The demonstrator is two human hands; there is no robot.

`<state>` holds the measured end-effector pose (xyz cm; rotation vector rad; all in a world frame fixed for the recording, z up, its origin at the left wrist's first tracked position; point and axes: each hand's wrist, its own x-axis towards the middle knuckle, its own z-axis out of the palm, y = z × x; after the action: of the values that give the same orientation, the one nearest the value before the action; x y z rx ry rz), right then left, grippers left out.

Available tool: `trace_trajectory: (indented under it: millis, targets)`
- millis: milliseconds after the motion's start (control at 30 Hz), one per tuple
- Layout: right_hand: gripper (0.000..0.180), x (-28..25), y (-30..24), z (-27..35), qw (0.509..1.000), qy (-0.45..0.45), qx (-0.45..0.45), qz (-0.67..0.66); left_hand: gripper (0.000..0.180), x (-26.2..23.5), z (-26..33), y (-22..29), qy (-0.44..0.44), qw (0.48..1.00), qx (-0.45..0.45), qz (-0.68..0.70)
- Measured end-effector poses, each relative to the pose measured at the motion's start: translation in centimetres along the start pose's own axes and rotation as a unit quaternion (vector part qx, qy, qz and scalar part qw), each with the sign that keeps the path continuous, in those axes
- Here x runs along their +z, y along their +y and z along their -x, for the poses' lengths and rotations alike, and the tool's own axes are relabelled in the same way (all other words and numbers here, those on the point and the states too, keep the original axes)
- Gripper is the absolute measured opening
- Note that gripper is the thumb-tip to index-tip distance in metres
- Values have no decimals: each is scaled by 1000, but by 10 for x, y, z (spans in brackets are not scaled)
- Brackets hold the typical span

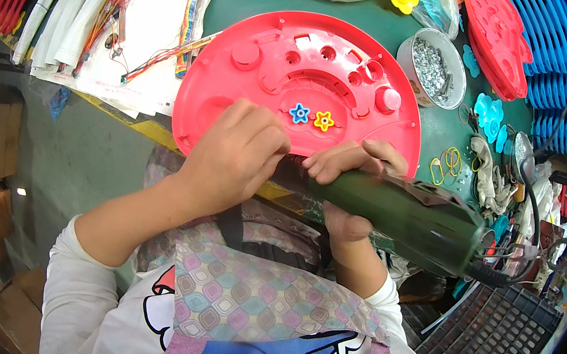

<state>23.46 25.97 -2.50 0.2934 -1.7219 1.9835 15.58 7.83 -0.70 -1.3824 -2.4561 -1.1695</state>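
Observation:
A pink-red, half-round plastic panel (204, 70) lies on the table in front of me, its posts and hollows facing up. A blue star-shaped piece (299, 113) and a yellow star-shaped piece (324, 121) sit side by side on its lower middle. My right hand (357, 162) grips a dark green electric screwdriver (403, 218), held sideways with its front end toward my left hand. With curled, pinched fingers, my left hand (238, 149) is at the panel's near edge, close to that front end. Whatever those fingertips hold is hidden.
A white tub (415, 87) of small metal screws stands at the panel's far right. Wires (114, 19) lie on white bags at the left. Red molded parts (491, 40), blue stacked parts (560, 84) and yellow bands (448, 163) occupy the right side. A black crate (482, 353) sits lower right.

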Motion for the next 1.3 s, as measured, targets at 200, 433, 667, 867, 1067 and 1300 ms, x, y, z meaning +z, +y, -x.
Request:
trace_trajectory:
  millis: [200,433,667,867,1067,1300]
  targets:
    - [92,-4,-30,-11,993,14,-38,-112,21,2,1,4,-11,999,47,-10]
    - [105,3,-34,-19,990,50,-69,-115,20,13,4,-4,-20,999,19,23]
    - [96,9,-37,-20,994,58,-73,-53,20,16,4,2,8,1000,-8,23]
    - [101,11,-46,-24,994,59,-88,-35,18,0,-4,-2,73,997,19,10]
    - [104,10,-49,-31,993,90,-81,-7,10,-69,-34,-99,108,972,-151,-144]
    - [106,16,-47,-34,995,79,-62,14,17,-74,-34,-147,-58,967,-214,-128]
